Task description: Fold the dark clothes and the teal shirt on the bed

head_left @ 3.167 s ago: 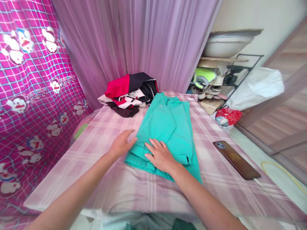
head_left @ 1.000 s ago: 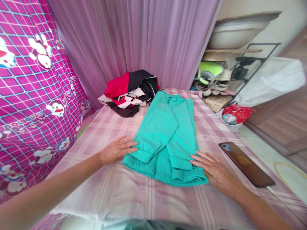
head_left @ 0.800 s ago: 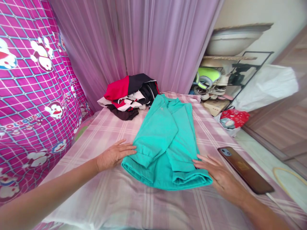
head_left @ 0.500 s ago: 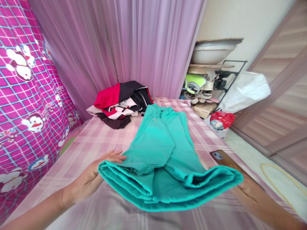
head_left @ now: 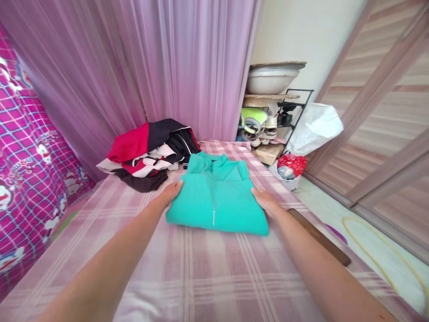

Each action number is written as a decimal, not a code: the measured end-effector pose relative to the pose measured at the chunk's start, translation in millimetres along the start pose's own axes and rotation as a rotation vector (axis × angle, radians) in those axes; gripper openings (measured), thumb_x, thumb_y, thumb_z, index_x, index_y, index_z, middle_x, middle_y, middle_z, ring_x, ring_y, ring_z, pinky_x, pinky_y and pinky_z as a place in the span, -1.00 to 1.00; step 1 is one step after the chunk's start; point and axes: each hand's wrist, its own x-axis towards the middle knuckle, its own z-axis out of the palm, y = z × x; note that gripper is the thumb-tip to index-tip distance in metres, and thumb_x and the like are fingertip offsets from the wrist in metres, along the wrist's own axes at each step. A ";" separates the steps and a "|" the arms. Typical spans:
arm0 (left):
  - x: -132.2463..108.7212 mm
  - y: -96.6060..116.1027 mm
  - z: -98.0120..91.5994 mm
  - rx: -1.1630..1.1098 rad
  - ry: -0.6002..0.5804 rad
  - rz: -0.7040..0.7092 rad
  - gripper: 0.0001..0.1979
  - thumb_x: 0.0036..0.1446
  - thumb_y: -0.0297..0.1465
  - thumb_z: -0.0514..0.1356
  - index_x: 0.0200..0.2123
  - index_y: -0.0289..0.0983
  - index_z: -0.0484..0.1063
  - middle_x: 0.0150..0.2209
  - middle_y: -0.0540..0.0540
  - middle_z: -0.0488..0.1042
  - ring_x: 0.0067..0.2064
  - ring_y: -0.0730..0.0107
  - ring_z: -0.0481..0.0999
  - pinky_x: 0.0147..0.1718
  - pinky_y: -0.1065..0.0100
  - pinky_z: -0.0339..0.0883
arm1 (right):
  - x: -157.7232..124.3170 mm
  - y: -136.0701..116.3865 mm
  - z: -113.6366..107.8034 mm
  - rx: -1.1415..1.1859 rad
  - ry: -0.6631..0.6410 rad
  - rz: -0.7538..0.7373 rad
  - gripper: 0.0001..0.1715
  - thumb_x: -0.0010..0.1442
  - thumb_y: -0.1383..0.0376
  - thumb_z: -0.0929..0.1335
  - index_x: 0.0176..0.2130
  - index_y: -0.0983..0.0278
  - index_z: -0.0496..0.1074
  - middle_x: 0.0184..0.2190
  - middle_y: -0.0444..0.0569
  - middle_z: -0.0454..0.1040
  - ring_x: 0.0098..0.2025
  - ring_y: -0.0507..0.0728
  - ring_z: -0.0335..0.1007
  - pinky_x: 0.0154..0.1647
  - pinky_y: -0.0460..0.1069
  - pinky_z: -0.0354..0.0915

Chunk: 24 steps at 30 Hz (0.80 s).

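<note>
A teal jacket lies on the bed, its lower part folded up over the upper part, with the collar at the far end. A small light print runs down the middle of the folded panel. My left hand grips the far left corner of the fold, its thumb on top and its fingers mostly hidden. At the right corner my right hand holds the cloth in the same way, thumb on top and other fingers partly out of sight.
A heap of red, black and white clothes lies at the far left of the checked bedspread. Right of my right forearm is a phone. Beyond the bed's right edge stand a shoe rack and a white bag.
The jacket's hem has gone away from me, folding over onto its upper part and lying flat. Both hands moved forward and closer together. The view has turned slightly right.
</note>
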 end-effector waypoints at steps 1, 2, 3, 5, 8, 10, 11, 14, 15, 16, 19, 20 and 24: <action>-0.8 -5.0 0.4 -0.022 -0.037 -0.020 -0.49 0.24 -0.08 0.01 -0.06 -0.35 0.51 -0.01 -0.33 0.57 0.04 -0.01 0.54 0.01 0.10 0.39 | -1.1 2.7 0.0 0.021 -0.024 0.026 -0.28 0.24 -0.16 0.15 -0.30 0.33 0.58 -0.33 0.15 0.62 -0.24 0.26 0.56 -0.21 0.11 0.44; -4.0 -10.3 -0.7 -0.063 -0.087 -0.041 -0.47 0.25 -0.06 -0.01 -0.02 -0.33 0.50 -0.02 -0.31 0.58 0.01 0.04 0.56 -0.03 0.13 0.42 | -4.4 4.6 -1.0 0.042 -0.045 0.044 -0.28 0.26 -0.15 0.14 -0.21 0.32 0.58 -0.22 0.16 0.62 -0.16 0.26 0.56 -0.14 0.11 0.43; -8.9 -16.0 -2.8 -0.119 -0.147 -0.061 -0.45 0.26 -0.03 -0.03 0.02 -0.30 0.47 -0.01 -0.28 0.58 -0.01 0.09 0.58 -0.06 0.16 0.45 | -9.2 6.1 -2.5 0.060 -0.058 0.049 -0.28 0.26 -0.15 0.14 -0.11 0.31 0.56 -0.10 0.15 0.60 -0.05 0.25 0.53 -0.05 0.11 0.41; -22.1 -27.5 -6.8 -0.237 -0.248 -0.079 -0.41 0.23 0.03 0.00 0.12 -0.23 0.41 0.05 -0.22 0.55 0.01 0.15 0.57 -0.07 0.21 0.46 | -21.8 8.8 -3.9 0.082 -0.059 -0.011 -0.31 0.25 -0.14 0.19 0.09 0.24 0.47 0.11 0.11 0.48 0.15 0.22 0.40 0.12 0.10 0.32; -43.1 -42.8 -5.3 -0.234 -0.167 -0.024 -0.36 0.16 0.03 0.11 0.22 -0.18 0.32 0.17 -0.19 0.46 0.10 0.15 0.51 0.01 0.20 0.41 | -40.4 13.0 3.0 0.023 0.010 -0.096 -0.23 0.20 -0.07 0.28 0.28 0.22 0.25 0.27 0.09 0.31 0.27 0.21 0.25 0.26 0.11 0.19; -54.6 -49.0 -0.2 -0.138 -0.016 0.020 -0.40 0.17 -0.04 0.12 0.20 -0.22 0.33 0.18 -0.19 0.45 0.13 0.12 0.47 0.06 0.17 0.36 | -48.4 13.6 10.9 -0.050 0.072 -0.062 -0.24 0.23 0.01 0.27 0.31 0.26 0.20 0.27 0.13 0.30 0.27 0.22 0.24 0.27 0.13 0.16; -59.5 -50.5 2.0 -0.096 0.038 0.031 -0.43 0.19 -0.08 0.10 0.18 -0.24 0.36 0.16 -0.20 0.47 0.13 0.11 0.47 0.08 0.15 0.34 | -51.0 12.7 14.1 -0.081 0.084 -0.028 -0.27 0.25 0.04 0.24 0.31 0.28 0.21 0.26 0.15 0.32 0.26 0.22 0.26 0.26 0.13 0.17; -75.1 -52.8 2.2 0.002 0.093 0.074 -0.53 0.18 -0.16 0.07 0.08 -0.25 0.43 0.07 -0.17 0.54 0.10 0.09 0.49 0.08 0.14 0.32 | -58.0 7.8 15.7 -0.136 0.044 0.018 -0.33 0.26 0.10 0.22 0.27 0.31 0.26 0.18 0.17 0.41 0.21 0.22 0.33 0.20 0.10 0.22; -81.7 -54.3 0.3 0.027 0.088 0.098 -0.53 0.17 -0.15 0.07 0.05 -0.23 0.45 0.05 -0.15 0.56 0.09 0.09 0.50 0.08 0.13 0.32 | -61.8 6.7 13.6 -0.146 0.023 0.006 -0.34 0.26 0.11 0.23 0.26 0.32 0.28 0.16 0.17 0.43 0.19 0.22 0.35 0.19 0.09 0.24; -89.1 -56.7 -1.7 0.042 0.078 0.126 -0.53 0.15 -0.14 0.07 0.04 -0.22 0.46 0.04 -0.13 0.56 0.08 0.08 0.50 0.09 0.13 0.31 | -66.9 6.4 10.8 -0.156 0.004 -0.014 -0.35 0.25 0.12 0.23 0.25 0.31 0.29 0.15 0.15 0.44 0.17 0.21 0.37 0.17 0.08 0.25; -113.0 -68.7 -3.8 0.029 0.016 0.202 -0.49 0.12 -0.08 0.06 0.04 -0.21 0.45 0.05 -0.12 0.56 0.09 0.07 0.49 0.11 0.12 0.30 | -89.5 10.7 0.9 -0.216 -0.027 -0.067 -0.38 0.24 0.16 0.24 0.23 0.28 0.33 0.10 0.11 0.49 0.11 0.20 0.42 0.09 0.05 0.29; -119.7 -72.9 -2.5 0.028 -0.001 0.216 -0.47 0.12 -0.07 0.06 0.05 -0.23 0.44 0.07 -0.14 0.55 0.10 0.06 0.49 0.12 0.12 0.29 | -98.3 12.9 -1.8 -0.256 -0.024 -0.067 -0.37 0.23 0.17 0.24 0.24 0.28 0.32 0.08 0.10 0.51 0.07 0.20 0.45 0.05 0.04 0.31; -130.1 -81.8 6.9 0.072 0.028 0.194 -0.42 0.12 -0.12 0.06 0.15 -0.27 0.35 0.09 -0.20 0.52 0.12 0.04 0.47 0.13 0.08 0.28 | -126.9 14.7 -5.4 -0.463 -0.013 0.008 -0.32 0.27 0.14 0.22 0.32 0.27 0.21 -0.08 0.10 0.58 -0.16 0.23 0.53 -0.12 0.06 0.35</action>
